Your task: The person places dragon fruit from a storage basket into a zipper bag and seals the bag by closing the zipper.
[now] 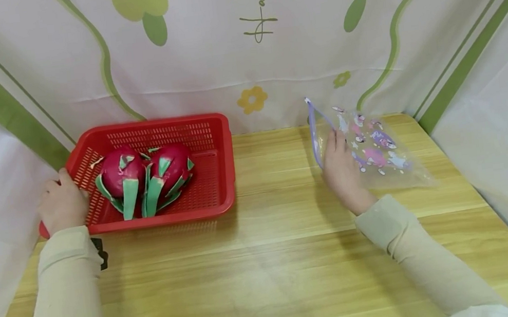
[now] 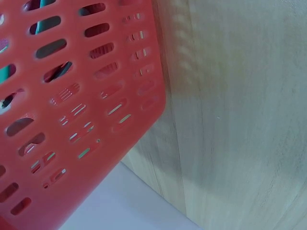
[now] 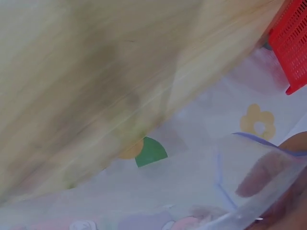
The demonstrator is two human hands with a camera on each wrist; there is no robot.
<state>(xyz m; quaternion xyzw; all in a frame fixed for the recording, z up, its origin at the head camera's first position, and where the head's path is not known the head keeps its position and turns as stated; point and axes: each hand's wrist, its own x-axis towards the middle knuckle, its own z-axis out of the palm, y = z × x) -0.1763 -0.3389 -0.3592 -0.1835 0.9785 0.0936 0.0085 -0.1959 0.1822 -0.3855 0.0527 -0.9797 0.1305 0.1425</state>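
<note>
A red plastic basket [image 1: 226,166] stands at the back left of the table, holding two dragon fruits side by side, the left one [image 1: 117,167] and the right one [image 1: 175,159], both with green scales. My left hand [image 1: 63,204] grips the basket's left rim; only the perforated basket wall [image 2: 79,96] shows in the left wrist view, not the hand. At the right, my right hand [image 1: 343,172] pinches a clear zip bag [image 1: 381,153] near its purple zip edge. Through the bag's film, a finger [image 3: 261,175] appears in the right wrist view. Pink and purple cartoon prints cover the bag.
The wooden table [image 1: 266,271] has a white curtain [image 1: 206,55] with flower prints behind it and white cloth at both sides. A small dark object [image 1: 101,253] shows beside the left cuff, partly hidden.
</note>
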